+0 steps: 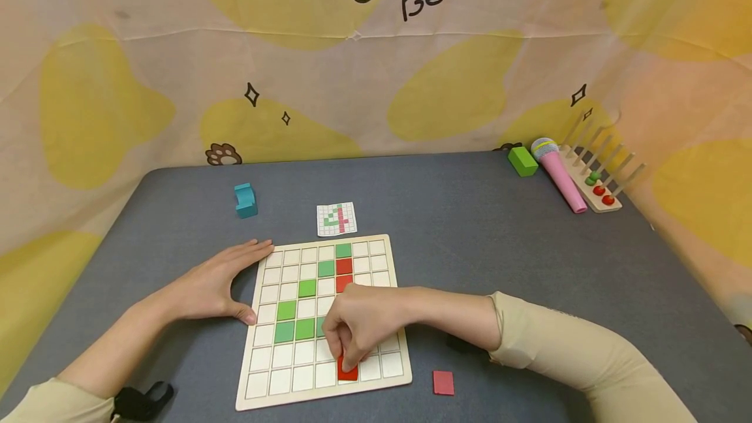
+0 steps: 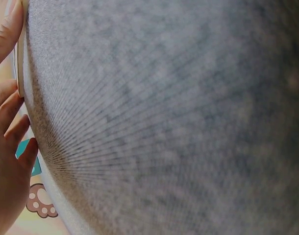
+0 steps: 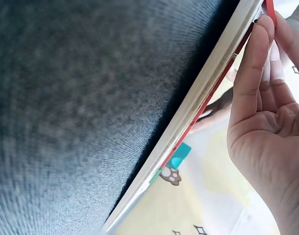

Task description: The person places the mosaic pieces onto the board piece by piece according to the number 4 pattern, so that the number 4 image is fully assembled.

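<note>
A pale square grid board lies on the dark table, with green and red tiles in some of its cells. Near the board's front edge, my right hand pinches a red tile between thumb and fingers; the tile is tilted in the right wrist view. Part of the board's middle is hidden under that hand. At the board's left side, my left hand has its fingers extended, touching the edge with thumb and fingertips. A loose red tile lies on the table right of the board.
Behind the board lies a small pattern card with green and red squares. A blue block stands at the back left. At the back right are a green block, a pink microphone and a wooden peg rack with beads.
</note>
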{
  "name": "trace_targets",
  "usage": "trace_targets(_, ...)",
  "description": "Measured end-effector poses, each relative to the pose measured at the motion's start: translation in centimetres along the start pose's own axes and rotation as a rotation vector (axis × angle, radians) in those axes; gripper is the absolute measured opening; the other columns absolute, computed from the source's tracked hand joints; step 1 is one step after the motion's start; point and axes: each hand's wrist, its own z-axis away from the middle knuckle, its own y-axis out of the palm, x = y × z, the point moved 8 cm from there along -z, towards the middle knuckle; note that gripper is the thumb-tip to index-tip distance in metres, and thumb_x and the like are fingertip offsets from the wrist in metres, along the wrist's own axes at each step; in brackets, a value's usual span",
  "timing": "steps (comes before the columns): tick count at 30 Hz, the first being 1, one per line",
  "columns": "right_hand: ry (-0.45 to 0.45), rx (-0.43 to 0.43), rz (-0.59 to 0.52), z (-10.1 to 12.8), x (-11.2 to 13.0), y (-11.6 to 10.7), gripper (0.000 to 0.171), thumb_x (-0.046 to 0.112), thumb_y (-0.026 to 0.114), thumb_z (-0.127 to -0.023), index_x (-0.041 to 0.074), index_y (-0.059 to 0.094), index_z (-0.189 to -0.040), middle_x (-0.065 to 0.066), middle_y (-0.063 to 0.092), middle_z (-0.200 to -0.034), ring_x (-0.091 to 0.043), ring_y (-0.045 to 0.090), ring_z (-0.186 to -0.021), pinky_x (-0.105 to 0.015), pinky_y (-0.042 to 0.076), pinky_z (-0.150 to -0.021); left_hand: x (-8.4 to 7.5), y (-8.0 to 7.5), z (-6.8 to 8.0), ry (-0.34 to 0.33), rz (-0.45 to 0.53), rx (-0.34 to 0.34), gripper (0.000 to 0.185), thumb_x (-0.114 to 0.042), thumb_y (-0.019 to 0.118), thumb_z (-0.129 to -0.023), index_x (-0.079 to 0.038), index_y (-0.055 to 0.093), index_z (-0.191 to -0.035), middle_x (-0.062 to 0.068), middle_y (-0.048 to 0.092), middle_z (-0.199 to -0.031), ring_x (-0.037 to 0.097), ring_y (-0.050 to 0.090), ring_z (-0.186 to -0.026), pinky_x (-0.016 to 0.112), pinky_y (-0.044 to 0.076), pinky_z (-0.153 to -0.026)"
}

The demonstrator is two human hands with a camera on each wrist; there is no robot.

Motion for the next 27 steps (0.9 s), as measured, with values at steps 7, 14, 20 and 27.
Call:
trace_targets(7,-0.007,-0.010,0.057,-0.1,0.0,0.1,0.012,0.017,0.084,-0.076,0.019,0.072,-0.077,0.013,0.065,-0.058,0.011,0.055,-0.051,-0.010,0.049,-0.058,0.0,0.0,0.0,0.000,0.003,0.003,0.121,-0.077,0.075,-0.056,-0.014,0.038,-0.153,0.012,0.039,-0.159,0.043,0.032,-0.147,0.062,0.031,-0.112)
trace_targets(14,-0.024,-0.027,0.103,-0.2,0.2,0.0,0.013,0.021,0.085,-0.076,0.021,0.072,-0.075,0.015,0.064,-0.059,0.013,0.052,-0.053,-0.008,0.046,-0.057,-0.1,-0.1,0.1,0.000,0.007,0.000,0.121,-0.077,0.076,-0.056,-0.014,0.038,-0.153,0.012,0.039,-0.159,0.043,0.032,-0.146,0.062,0.031,-0.112)
trace_targets(20,-0.065,-0.061,0.058,0.0,0.6,-0.7,0.014,0.024,0.083,-0.079,0.021,0.070,-0.076,0.014,0.063,-0.059,0.011,0.052,-0.051,-0.009,0.046,-0.056,-0.2,-0.1,0.1,-0.001,0.004,0.001,0.121,-0.076,0.076,-0.056,-0.013,0.038,-0.153,0.012,0.039,-0.158,0.043,0.032,-0.146,0.062,0.032,-0.111)
trace_targets(27,-0.058,-0.074,-0.064,1.1,0.8,-2.2,0.011,0.020,0.080,-0.081,0.019,0.071,-0.077,0.006,0.066,-0.058,0.004,0.054,-0.046,-0.014,0.048,-0.054,-0.2,-0.1,0.1,-0.006,-0.001,0.005,0.121,-0.076,0.076,-0.056,-0.014,0.038,-0.153,0.011,0.039,-0.159,0.043,0.032,-0.146,0.062,0.032,-0.111)
